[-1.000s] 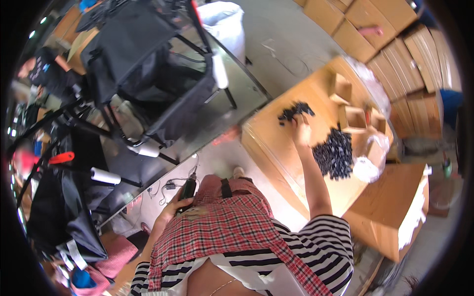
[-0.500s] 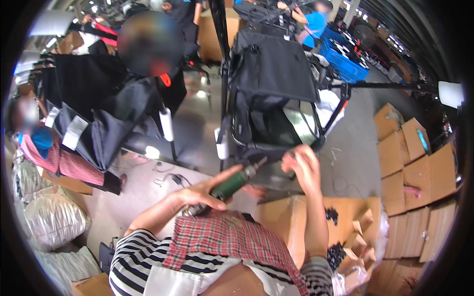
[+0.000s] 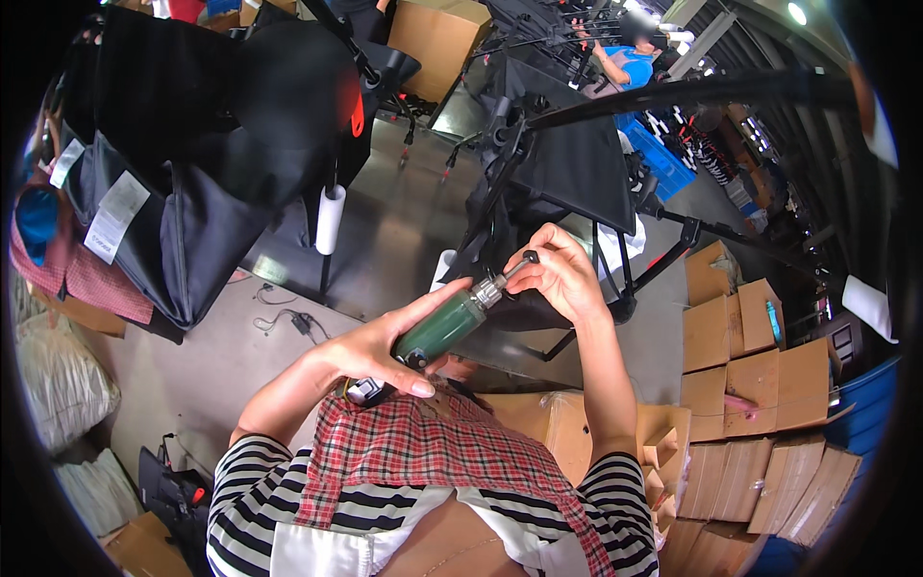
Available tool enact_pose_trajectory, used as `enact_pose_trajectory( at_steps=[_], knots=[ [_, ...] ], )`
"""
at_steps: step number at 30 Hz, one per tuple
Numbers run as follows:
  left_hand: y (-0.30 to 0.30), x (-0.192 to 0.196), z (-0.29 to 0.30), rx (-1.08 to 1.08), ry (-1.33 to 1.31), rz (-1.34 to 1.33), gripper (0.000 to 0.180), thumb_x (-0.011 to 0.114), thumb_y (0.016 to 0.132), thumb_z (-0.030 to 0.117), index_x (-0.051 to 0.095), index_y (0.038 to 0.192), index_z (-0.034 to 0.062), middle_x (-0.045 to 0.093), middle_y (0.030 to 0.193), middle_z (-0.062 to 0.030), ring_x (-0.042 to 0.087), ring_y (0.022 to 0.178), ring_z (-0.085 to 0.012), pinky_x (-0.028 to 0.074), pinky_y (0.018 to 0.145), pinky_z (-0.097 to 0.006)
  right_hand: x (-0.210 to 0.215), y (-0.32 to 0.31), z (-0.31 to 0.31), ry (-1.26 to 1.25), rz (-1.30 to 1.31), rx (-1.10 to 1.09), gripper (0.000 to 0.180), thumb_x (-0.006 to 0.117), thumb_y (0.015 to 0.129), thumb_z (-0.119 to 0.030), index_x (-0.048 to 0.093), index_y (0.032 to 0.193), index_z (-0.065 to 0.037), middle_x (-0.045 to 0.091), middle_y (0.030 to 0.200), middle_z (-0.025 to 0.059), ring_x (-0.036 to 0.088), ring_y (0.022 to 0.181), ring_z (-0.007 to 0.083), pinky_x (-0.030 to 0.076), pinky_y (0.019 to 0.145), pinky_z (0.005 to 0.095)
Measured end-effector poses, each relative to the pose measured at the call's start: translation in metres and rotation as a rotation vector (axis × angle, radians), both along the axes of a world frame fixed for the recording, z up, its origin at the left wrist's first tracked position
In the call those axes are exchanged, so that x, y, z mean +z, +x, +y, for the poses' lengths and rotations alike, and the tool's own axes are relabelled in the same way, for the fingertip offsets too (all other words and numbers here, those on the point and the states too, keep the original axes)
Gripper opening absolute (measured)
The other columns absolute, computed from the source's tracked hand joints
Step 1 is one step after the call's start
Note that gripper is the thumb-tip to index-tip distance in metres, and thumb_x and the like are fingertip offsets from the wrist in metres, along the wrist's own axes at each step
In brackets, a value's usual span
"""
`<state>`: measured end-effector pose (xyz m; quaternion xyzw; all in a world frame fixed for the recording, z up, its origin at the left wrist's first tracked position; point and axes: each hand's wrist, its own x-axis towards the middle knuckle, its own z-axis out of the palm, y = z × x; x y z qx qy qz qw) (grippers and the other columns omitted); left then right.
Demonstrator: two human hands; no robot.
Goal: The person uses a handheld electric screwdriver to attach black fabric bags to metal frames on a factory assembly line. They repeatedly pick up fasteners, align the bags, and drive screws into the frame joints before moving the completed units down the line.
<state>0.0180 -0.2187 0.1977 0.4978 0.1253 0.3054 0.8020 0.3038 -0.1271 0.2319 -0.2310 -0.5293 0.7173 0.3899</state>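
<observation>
A green power screwdriver (image 3: 440, 330) with a silver collar lies in my left hand (image 3: 377, 351), its fingers and thumb wrapped round the body. The tip points away from me, up and to the right. My right hand (image 3: 562, 274) is at that tip, thumb and fingers pinched on a small dark part (image 3: 530, 257) at the end of the bit; its exact kind is too small to make out. Just beyond my hands stands a black folding frame with dark fabric (image 3: 577, 163), like a stroller or wagon.
Another black fabric piece on a frame (image 3: 192, 173) stands at left, with a white-sleeved leg (image 3: 330, 219). Cardboard boxes (image 3: 755, 385) are stacked at right. A blue crate (image 3: 663, 168) and a co-worker in blue (image 3: 630, 67) are farther off. A cable (image 3: 303, 322) lies on the floor.
My right hand has come in to the screwdriver's tip and now pinches a small dark part there. The view has shifted, and the black frame ahead sits at a different angle.
</observation>
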Motion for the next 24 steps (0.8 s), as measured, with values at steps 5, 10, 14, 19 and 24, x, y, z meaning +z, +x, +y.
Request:
enact_pose_trajectory(
  at_steps=[5, 10, 14, 19, 24],
  knots=[
    [-0.014, -0.007, 0.021, -0.008, 0.033, -0.007, 0.122, 0.086, 0.073, 0.005, 0.003, 0.161, 0.0177, 0.052, 0.116, -0.0040, 0.054, 0.087, -0.0125, 0.050, 0.076, -0.028, -0.001, -0.010, 0.014, -0.047, -0.008, -0.016, 0.011, 0.047, 0.104, -0.011, 0.045, 0.108, -0.001, 0.065, 0.102, 0.0319, 0.073, 0.087, 0.0375, 0.063, 0.075, 0.0433],
    [-0.022, -0.009, 0.040, -0.078, -0.024, -0.013, 0.122, 0.087, 0.072, 0.006, 0.004, 0.161, 0.0170, 0.054, 0.107, -0.0024, 0.053, 0.086, -0.0126, 0.048, 0.077, -0.028, -0.002, -0.014, 0.023, -0.080, -0.007, -0.033, 0.011, 0.048, 0.104, -0.012, 0.046, 0.108, -0.001, 0.066, 0.101, 0.0303, 0.073, 0.089, 0.0373, 0.063, 0.075, 0.0440],
    [-0.024, -0.016, 0.054, -0.095, -0.069, -0.023, 0.128, 0.090, 0.066, 0.009, 0.003, 0.161, 0.0157, 0.053, 0.104, -0.0040, 0.054, 0.086, -0.0143, 0.047, 0.075, -0.028, 0.010, -0.021, 0.026, 0.143, -0.297, -0.156, 0.011, 0.049, 0.104, -0.012, 0.049, 0.103, -0.001, 0.068, 0.098, 0.0229, 0.072, 0.088, 0.0287, 0.061, 0.079, 0.0389],
    [-0.024, -0.024, 0.068, -0.154, -0.161, -0.104, 0.133, 0.092, 0.063, 0.009, 0.001, 0.161, 0.0155, 0.053, 0.106, -0.0045, 0.056, 0.087, -0.0155, 0.047, 0.074, -0.028, 0.026, -0.037, 0.017, 0.324, -0.502, -0.294, 0.010, 0.053, 0.102, -0.005, 0.051, 0.098, 0.003, 0.069, 0.093, 0.0180, 0.072, 0.084, 0.0222, 0.061, 0.075, 0.0321],
    [-0.028, -0.024, 0.080, -0.073, 0.161, 0.095, 0.127, 0.088, 0.067, 0.002, 0.004, 0.161, 0.0155, 0.055, 0.110, -0.0056, 0.057, 0.087, -0.0142, 0.049, 0.077, -0.028, 0.030, -0.039, 0.024, 0.191, -0.567, -0.302, 0.010, 0.055, 0.100, -0.003, 0.053, 0.094, 0.005, 0.069, 0.085, 0.0141, 0.073, 0.081, 0.0205, 0.062, 0.072, 0.0318]
  ],
)
